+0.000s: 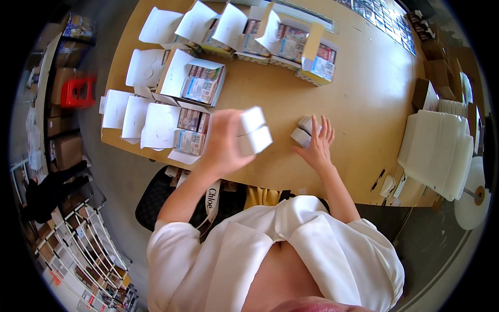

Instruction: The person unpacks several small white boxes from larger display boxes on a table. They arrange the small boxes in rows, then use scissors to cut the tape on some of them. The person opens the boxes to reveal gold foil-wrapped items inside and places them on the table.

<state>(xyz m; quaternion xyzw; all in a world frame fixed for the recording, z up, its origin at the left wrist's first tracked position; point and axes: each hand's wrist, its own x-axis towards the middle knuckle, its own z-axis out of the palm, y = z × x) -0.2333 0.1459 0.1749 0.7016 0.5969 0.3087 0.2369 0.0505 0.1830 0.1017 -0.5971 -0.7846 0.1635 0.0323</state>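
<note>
My left hand [222,140] is closed round a pair of small white boxes [253,131], held side by side above the tabletop. Two more small white boxes [301,137] lie on the table to the right. Beside them is my right hand [318,144], its fingers stretched out and apart; whether the thumb touches the boxes I cannot tell. Left of my left hand stands an open white carton [158,126] packed with small printed packs [189,141]. Behind it is another open carton [179,78], also filled with printed packs.
Several open cartons [254,39] line the table's far left side. Stacked white plastic trays [434,148], a pen [378,179] and brown boxes [442,78] sit at the right. A black bag [156,200] is by the near edge. A red stool [78,92] stands off to the left.
</note>
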